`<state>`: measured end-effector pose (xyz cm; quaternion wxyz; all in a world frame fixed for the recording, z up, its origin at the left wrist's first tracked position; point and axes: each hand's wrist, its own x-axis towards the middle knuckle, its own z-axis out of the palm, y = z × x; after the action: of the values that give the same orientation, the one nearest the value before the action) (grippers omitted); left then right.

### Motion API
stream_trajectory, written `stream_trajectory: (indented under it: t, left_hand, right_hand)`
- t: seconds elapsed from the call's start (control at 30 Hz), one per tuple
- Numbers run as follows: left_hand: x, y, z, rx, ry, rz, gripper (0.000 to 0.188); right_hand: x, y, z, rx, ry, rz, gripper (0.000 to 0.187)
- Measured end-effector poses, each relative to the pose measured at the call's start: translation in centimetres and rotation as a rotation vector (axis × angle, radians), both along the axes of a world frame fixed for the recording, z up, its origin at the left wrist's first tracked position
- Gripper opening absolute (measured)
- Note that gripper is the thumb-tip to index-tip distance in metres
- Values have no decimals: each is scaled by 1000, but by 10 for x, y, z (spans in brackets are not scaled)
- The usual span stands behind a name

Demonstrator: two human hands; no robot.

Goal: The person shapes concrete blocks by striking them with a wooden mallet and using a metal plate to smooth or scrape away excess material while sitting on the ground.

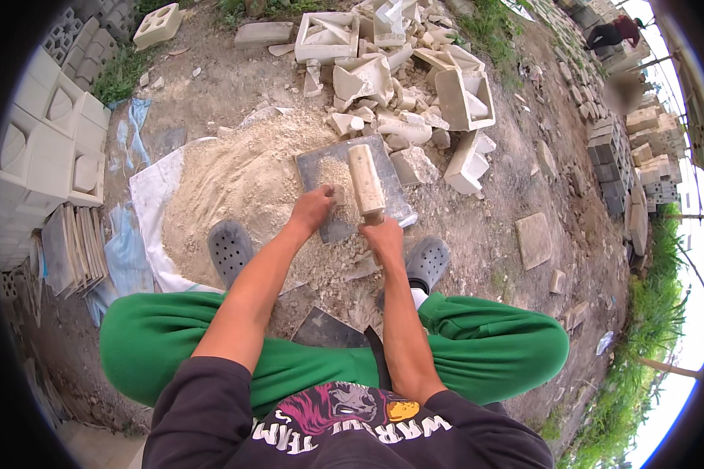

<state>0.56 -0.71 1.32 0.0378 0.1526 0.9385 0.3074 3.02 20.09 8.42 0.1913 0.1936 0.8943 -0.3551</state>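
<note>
My right hand is wrapped round the short handle of a pale, dust-covered mallet with a long rounded head. The mallet lies over a dark flat slab strewn with crushed crumbs. At the slab's left part my left hand is closed, its fingertips pinching what looks like a small pale chunk of block. A heap of beige crushed grit spreads left of the slab, on a white sheet.
Broken pale blocks are piled beyond the slab. Stacked blocks and leaning thin boards stand at the left. My grey clogs flank the work spot. A flat stone lies at right; a person is far off at upper right.
</note>
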Motion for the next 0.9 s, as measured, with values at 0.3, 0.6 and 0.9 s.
stream_trajectory:
  t: [0.3,0.6,0.9]
  left_hand:
    - [-2,9,9,-140,22,-43,21]
    - [3,11,24,-52,47,83,15]
    - [25,36,8,172,33,279,38]
  right_hand:
    - [3,14,-37,-235,114,-18,42]
    - [17,7,-34,-129,-49,-38,35]
    - [11,15,-2,-209,201,-179,44]
